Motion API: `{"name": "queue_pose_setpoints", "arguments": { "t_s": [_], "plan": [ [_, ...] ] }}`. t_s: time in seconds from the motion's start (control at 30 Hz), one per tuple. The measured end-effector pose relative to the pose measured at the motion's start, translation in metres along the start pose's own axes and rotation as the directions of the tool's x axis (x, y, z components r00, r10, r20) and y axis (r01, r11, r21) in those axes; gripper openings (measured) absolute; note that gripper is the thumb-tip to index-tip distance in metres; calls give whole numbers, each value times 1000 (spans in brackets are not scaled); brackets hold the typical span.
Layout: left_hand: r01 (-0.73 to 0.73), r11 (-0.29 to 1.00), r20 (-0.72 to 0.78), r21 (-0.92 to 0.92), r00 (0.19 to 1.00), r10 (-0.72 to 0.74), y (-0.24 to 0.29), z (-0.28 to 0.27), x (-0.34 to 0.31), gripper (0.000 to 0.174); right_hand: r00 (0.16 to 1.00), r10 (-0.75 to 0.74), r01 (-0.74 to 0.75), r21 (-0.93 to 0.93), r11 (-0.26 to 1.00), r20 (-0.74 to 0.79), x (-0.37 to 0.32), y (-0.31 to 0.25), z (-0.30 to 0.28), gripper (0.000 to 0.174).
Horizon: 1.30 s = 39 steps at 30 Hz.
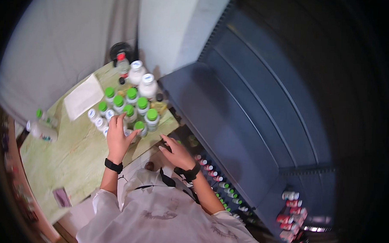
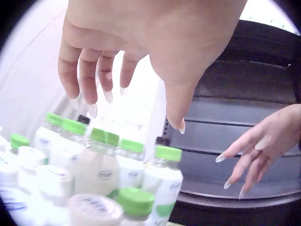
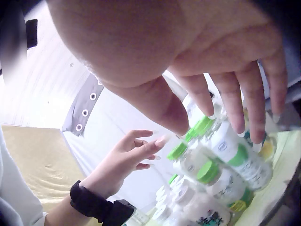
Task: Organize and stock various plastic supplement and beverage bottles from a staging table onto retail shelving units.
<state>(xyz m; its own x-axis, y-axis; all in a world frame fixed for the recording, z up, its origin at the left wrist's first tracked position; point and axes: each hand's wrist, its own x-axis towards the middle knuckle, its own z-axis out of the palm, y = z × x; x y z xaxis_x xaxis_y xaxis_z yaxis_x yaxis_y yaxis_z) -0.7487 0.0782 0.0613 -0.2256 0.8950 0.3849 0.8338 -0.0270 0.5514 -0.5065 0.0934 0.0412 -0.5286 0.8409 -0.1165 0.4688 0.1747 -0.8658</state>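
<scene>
Bottles (image 1: 135, 108), green & white caps, stand packed at desk's (image 1: 73, 160) far right corner. Left hand (image 1: 117, 138) hovers over the nearest ones, fingers spread, holding nothing; right hand (image 1: 176, 153) also open & empty, just off desk's right edge. Prob. light plastic w/ smooth sides, tippy in a cluster: grip round body just under cap.
</scene>
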Motion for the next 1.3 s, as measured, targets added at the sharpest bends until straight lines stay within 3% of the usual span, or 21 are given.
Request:
{"name": "queue_pose_setpoints", "arguments": {
  "t_s": [0.1, 0.2, 0.23, 0.33, 0.37, 0.5, 0.7, 0.83, 0.97, 1.07, 1.3],
  "plan": [
    [-152, 985, 9, -77, 988, 154, 49, 20, 21, 58, 984, 71, -67, 26, 997, -162, -25, 9, -31, 51],
    [-202, 965, 145, -168, 963, 227, 92, 55, 25, 47, 933, 56, -71, -27, 997, -356, -53, 14, -63, 49],
    [-276, 937, 122, -212, 944, 306, 107, 68, 24, 39, 905, 31, -50, -34, 998, -424, -61, 26, -69, 48],
    [-317, 864, 205, -392, 885, 418, 163, 89, 18, 27, 849, 91, -99, 12, 995, -520, -89, 39, -98, 48],
    [-268, 853, 276, -447, 866, 417, 178, 98, 14, 24, 827, 168, -148, 80, 986, -536, -102, 33, -109, 47],
    [-250, 707, 307, -662, 770, 559, 240, 127, 2, 22, 722, 184, -128, 133, 983, -667, -150, 44, -142, 48],
    [-329, 555, 284, -764, 600, 747, 339, 153, -21, 20, 491, 223, -122, 187, 975, -842, -219, 64, -182, 45],
    [-340, 471, 289, -814, 465, 836, 395, 170, -51, 18, 340, 265, -113, 240, 964, -902, -273, 77, -200, 46],
    [-316, 399, 299, -861, 320, 899, 444, 189, -87, 19, 173, 299, 6, 305, 952, -938, -327, 101, -210, 44],
    [-317, 354, 298, -880, 212, 931, 481, 200, -115, 18, 33, 326, -26, 326, 945, -945, -368, 121, -215, 43],
    [-326, 262, 281, -908, -12, 960, 561, 246, -180, 21, -195, 390, -33, 404, 914, -900, -463, 147, -221, 41]
  ]
}}
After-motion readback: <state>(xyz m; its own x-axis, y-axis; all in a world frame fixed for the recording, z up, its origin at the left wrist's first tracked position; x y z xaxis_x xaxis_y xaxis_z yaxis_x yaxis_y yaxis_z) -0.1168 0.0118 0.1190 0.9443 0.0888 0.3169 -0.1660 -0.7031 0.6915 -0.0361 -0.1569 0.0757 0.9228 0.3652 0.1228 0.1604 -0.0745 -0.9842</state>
